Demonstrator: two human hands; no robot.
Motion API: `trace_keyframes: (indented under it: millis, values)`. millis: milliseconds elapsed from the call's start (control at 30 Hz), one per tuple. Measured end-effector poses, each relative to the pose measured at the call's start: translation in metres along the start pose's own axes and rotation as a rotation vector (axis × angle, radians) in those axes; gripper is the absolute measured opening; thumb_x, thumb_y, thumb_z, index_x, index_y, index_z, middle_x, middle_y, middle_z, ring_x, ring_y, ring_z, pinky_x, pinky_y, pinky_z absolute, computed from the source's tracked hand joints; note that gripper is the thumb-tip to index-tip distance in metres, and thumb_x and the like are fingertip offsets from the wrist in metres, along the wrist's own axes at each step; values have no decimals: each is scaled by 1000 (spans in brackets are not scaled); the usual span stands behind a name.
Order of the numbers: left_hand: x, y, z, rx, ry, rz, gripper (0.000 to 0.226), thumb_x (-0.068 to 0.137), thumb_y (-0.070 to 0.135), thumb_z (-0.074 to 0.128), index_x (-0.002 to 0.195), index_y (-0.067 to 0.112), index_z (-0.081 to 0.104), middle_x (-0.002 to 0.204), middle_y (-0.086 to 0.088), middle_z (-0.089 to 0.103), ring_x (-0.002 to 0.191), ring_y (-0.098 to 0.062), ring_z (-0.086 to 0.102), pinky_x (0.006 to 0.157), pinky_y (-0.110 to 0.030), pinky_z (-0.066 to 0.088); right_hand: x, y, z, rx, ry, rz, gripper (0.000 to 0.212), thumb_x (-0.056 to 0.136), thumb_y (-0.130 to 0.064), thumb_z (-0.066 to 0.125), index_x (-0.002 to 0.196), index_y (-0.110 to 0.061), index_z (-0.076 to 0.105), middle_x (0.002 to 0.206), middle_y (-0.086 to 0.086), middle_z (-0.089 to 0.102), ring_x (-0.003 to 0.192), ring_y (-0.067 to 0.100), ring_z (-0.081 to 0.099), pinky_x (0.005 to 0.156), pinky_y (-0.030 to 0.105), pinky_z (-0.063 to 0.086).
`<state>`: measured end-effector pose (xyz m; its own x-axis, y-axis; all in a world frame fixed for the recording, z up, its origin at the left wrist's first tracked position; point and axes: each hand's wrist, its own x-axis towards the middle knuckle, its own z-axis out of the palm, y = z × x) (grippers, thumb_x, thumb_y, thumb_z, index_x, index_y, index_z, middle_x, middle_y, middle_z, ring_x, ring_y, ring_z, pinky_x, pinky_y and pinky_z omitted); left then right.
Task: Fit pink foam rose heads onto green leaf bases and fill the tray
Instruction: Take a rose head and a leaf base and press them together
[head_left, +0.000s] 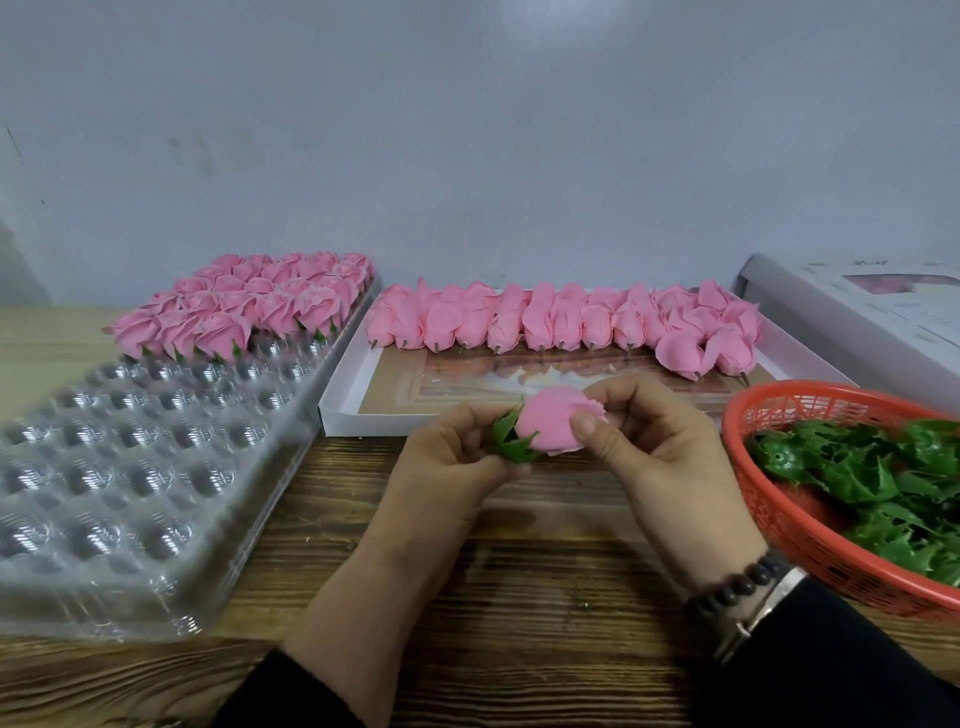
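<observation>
- My left hand (457, 447) pinches a green leaf base (511, 441) with curled fingers and thumb.
- My right hand (649, 436) holds a pink rose head (550, 421). My thumb presses its front and my fingers curl round the back.
- The rose head sits in the leaf base. The green points hug its left end.
- Both my hands are up over the wooden table (519, 597), in the middle, close to me.
- The clear plastic tray (130, 467) is on my left. It has lots of little round cups.
- The far end of the tray is full of finished roses (244, 306). They are pink with small green tips poking out below.
- The cups near me have nothing in them.
- A flat white box (343, 400) lies just beside the tray, past my hands.
- A row of bare rose heads (561, 317) lies along the back of the white box. Little stubs stick out of their near ends.
- A red basket (779, 519) is on my right, near my right hand. It holds a pile of loose green leaves (883, 478).
- A grey and white box (852, 317) sits behind the basket, at the far right.
- My right wrist has a dark bead bracelet (737, 584) and a watch (763, 608) with a shiny band.
- I have dark sleeves (857, 660) on both arms.
- A plain pale wall (467, 156) is behind the table.
</observation>
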<state>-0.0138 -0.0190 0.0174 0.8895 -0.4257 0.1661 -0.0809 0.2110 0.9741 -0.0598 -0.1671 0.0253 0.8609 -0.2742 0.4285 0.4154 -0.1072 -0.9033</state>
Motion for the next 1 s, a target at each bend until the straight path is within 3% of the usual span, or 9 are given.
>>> trace_keyframes:
  millis: [67, 133, 233, 300, 433, 567, 733, 900, 1000]
  values:
    - [0, 1, 0, 0, 23, -11, 35, 80, -18, 50, 101, 5, 66, 90, -11, 73, 69, -16, 68, 57, -18, 52, 0, 0, 0, -38, -6, -12, 20, 78, -2, 67, 78, -22, 63, 73, 1, 63, 72, 17, 57, 73, 35, 49]
    - [0, 2, 1, -23, 50, -36, 41, 84, -20, 40, 102, 7, 66, 87, -10, 73, 58, -14, 66, 48, -17, 48, -1, 1, 1, -90, -15, -26, 22, 79, -2, 68, 77, -24, 63, 72, 0, 63, 71, 18, 58, 72, 37, 51]
    - [0, 1, 5, -74, 10, -99, 44, 85, -16, 39, 109, 10, 64, 101, -10, 71, 75, -14, 65, 60, -19, 51, -2, 3, 0, -137, -18, -47, 25, 78, -3, 69, 77, -27, 63, 72, -7, 63, 71, 13, 59, 71, 31, 50]
    - [-1, 2, 8, -128, -29, -136, 42, 85, -13, 40, 103, 14, 68, 103, -10, 70, 85, -16, 61, 66, -20, 52, -2, 3, 1, -163, -30, -56, 25, 78, -4, 69, 78, -28, 63, 72, -10, 62, 70, 10, 58, 70, 27, 49]
    - [-3, 6, 11, -241, -59, -173, 46, 87, -10, 38, 84, 15, 76, 103, -10, 70, 93, -15, 64, 79, -23, 53, -3, 2, 2, -144, -16, -48, 22, 77, -4, 69, 79, -25, 64, 72, -5, 64, 72, 17, 60, 73, 35, 50]
    - [-5, 6, 14, -251, -93, -182, 37, 86, -12, 42, 105, 8, 67, 115, -14, 66, 110, -19, 60, 92, -26, 50, -3, 2, 2, -132, -6, -41, 20, 77, -2, 69, 80, -21, 64, 74, 2, 66, 71, 16, 60, 71, 33, 51]
    - [-5, 3, 16, -302, -64, -184, 35, 83, -10, 49, 113, 5, 61, 115, -15, 66, 107, -20, 62, 91, -27, 51, -3, 2, 4, -98, 9, -43, 25, 77, -1, 69, 74, -26, 64, 68, -6, 62, 66, 8, 57, 64, 20, 50]
    - [-4, 1, 14, -215, -23, -139, 32, 84, -9, 51, 109, 7, 64, 112, -15, 67, 109, -24, 61, 94, -32, 51, -4, 3, 4, -214, -8, -57, 25, 78, -3, 69, 76, -27, 61, 70, -7, 61, 68, 11, 57, 69, 26, 49]
    - [-6, 1, 16, -178, -30, -83, 32, 84, -11, 50, 109, 4, 64, 111, -17, 67, 113, -30, 58, 101, -39, 44, -5, 2, 5, -261, -9, -82, 29, 78, -2, 69, 74, -29, 59, 70, -9, 58, 65, 4, 53, 66, 20, 45]
